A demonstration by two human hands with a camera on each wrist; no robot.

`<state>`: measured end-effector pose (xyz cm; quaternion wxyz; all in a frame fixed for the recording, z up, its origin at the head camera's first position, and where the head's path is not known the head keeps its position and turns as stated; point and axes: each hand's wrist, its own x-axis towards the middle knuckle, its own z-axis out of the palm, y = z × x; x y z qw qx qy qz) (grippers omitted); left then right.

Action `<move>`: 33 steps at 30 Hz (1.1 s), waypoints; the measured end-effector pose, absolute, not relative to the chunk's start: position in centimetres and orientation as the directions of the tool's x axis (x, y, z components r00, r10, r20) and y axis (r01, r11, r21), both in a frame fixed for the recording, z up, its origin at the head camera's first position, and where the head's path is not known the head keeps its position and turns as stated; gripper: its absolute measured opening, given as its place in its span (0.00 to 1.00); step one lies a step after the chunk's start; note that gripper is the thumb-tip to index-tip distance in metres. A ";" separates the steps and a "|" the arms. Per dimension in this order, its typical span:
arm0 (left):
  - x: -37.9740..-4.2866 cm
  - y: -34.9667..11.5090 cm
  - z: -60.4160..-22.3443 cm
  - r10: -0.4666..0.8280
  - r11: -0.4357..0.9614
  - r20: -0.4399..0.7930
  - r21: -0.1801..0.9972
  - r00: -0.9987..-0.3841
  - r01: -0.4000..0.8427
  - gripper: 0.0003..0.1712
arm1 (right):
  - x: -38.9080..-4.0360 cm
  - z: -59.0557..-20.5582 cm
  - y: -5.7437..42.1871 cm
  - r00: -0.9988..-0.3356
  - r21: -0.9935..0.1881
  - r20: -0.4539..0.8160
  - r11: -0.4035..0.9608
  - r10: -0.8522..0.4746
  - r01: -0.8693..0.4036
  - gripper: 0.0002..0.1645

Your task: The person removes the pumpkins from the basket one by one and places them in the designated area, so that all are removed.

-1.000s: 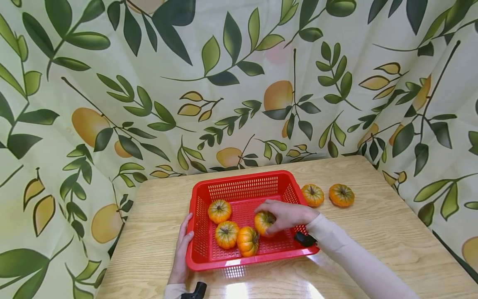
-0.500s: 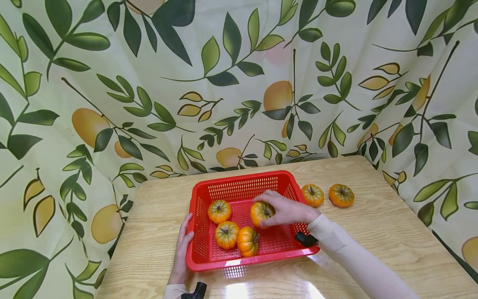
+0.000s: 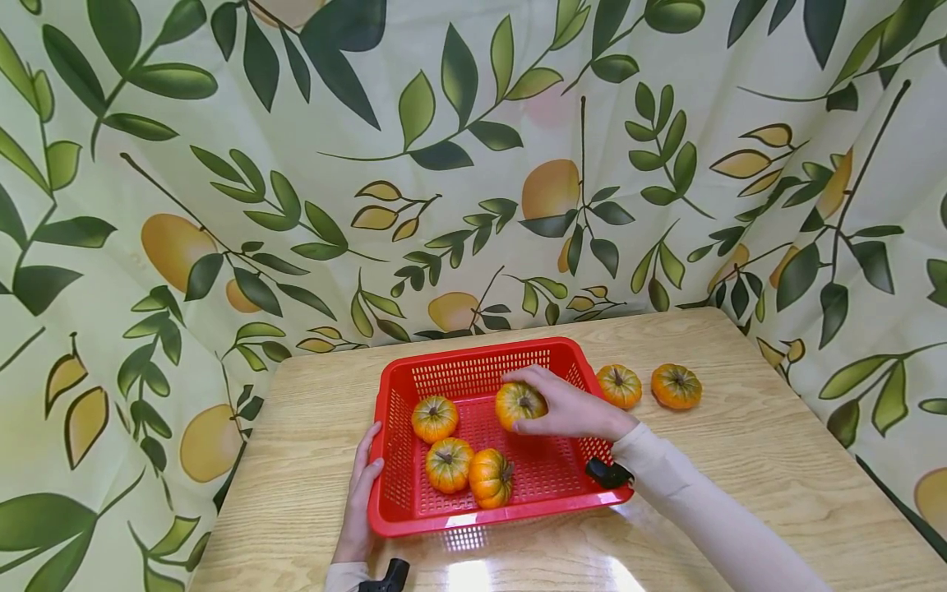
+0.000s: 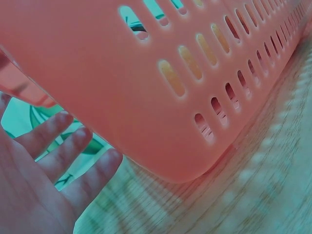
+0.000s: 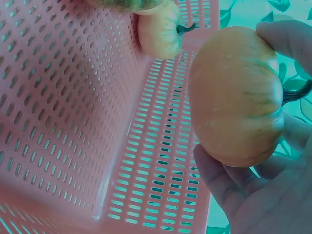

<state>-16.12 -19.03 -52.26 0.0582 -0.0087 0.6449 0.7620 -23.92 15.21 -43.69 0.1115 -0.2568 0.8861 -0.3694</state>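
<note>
My right hand [image 3: 565, 409] holds a small orange pumpkin [image 3: 518, 404] above the floor of a red plastic basket [image 3: 473, 520]. In the right wrist view, fingers and thumb curl round the sides of this pumpkin [image 5: 236, 97], its dark stem pointing right. Three more pumpkins sit in the basket's left half: one at the back [image 3: 435, 418], one in front of it [image 3: 450, 464], and one tipped on its side [image 3: 491, 478]. My left hand [image 3: 360, 493] is at the basket's left outer side. In the left wrist view its straight fingers [image 4: 97, 175] reach the rim.
Two more pumpkins, one nearer [image 3: 620, 386] and one farther right [image 3: 676, 386], stand on the wooden table [image 3: 762, 460] right of the basket. A leaf-and-fruit patterned cloth [image 3: 473, 205] hangs behind the table. Black wrist cameras are on both arms.
My right hand has lifted the pumpkin up from the basket floor and slightly toward the back. My left hand and the other pumpkins have stayed in place.
</note>
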 end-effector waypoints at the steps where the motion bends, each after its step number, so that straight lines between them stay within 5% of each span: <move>1: -16.1 -19.0 -52.3 0.077 -0.161 -0.088 0.982 -0.993 -0.100 0.33 | -23.9 -43.7 15.2 -0.844 -0.711 -0.004 0.595 -0.536 -0.374 0.41; 33: -16.1 -19.0 -52.2 0.066 -0.154 -0.096 0.982 -0.993 -0.105 0.33 | -24.0 -41.5 19.2 -0.895 -0.735 0.043 0.593 -0.445 -0.330 0.42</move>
